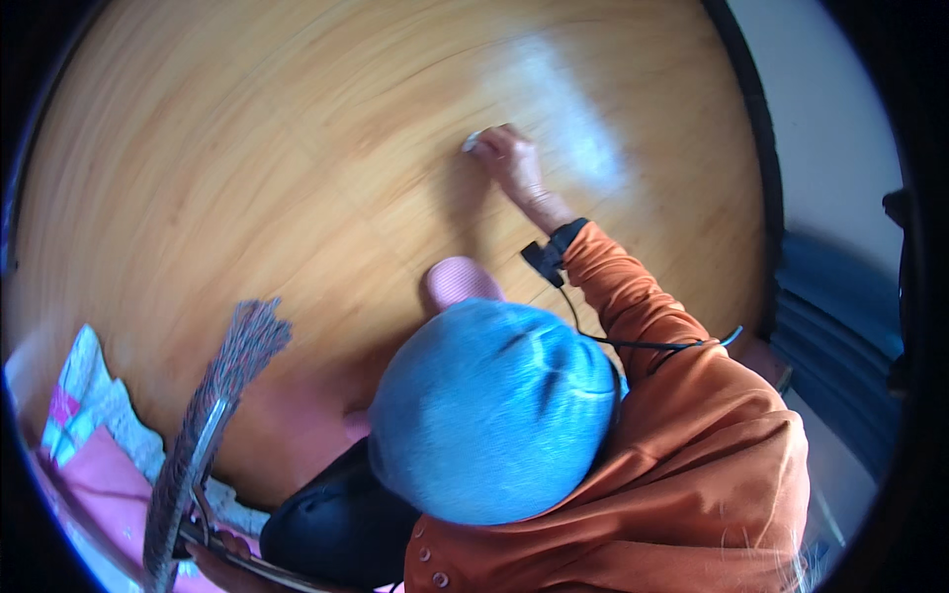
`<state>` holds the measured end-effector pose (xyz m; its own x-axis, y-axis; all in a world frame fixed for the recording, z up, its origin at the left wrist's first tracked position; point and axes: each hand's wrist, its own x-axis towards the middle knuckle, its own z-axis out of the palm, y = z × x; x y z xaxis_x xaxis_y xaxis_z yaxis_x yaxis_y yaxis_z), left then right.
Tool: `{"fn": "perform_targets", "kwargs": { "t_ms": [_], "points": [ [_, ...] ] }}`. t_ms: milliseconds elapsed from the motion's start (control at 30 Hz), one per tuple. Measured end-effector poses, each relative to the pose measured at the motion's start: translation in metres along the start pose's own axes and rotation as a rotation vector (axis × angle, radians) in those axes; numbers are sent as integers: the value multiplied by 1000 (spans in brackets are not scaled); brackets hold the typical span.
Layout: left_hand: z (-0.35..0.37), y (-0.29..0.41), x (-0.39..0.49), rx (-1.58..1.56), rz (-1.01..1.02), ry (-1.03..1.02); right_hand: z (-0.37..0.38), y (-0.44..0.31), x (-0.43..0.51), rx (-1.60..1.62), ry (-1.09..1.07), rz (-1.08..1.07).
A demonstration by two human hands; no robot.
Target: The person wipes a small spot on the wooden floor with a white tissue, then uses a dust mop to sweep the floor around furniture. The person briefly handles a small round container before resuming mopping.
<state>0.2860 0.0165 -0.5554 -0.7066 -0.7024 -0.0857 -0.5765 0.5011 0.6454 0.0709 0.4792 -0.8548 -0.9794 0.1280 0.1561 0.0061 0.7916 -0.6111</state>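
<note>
My right hand (511,159), with an orange sleeve and a black wrist strap (567,237) behind it, reaches down to the wood-patterned floor (296,185). Its fingers pinch a small white thing (471,141), mostly hidden, whose kind I cannot tell. At the lower left, my left hand (222,560) is partly in shadow, with its fingers around the metal handle (259,569) of a mop. The mop's head of dark mixed-colour strands (241,348) points up and away, above the floor. A rounded blue cloth-covered form (497,415) fills the middle, in front of my orange top.
A pink slipper (461,282) rests on the floor just beyond the blue form. Pink and white patterned cloth (104,459) lies at the left. A dark skirting (760,148) borders the pale wall (823,111); blue folded material (838,333) is at the right.
</note>
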Motion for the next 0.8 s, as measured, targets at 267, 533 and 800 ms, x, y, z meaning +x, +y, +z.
{"fn": "perform_targets", "kwargs": {
  "t_ms": [267, 533, 800],
  "points": [
    [-2, 4, 7, 32, 54, -2, -3, -15, 3, -118, -25, 66],
    [-4, -3, 17, 88, 40, -24, -3, -5, 0, -29, -55, 35],
    [15, 9, 4, -229, -76, 60, 16, -6, -7, 49, -18, 40]
  ]
}}
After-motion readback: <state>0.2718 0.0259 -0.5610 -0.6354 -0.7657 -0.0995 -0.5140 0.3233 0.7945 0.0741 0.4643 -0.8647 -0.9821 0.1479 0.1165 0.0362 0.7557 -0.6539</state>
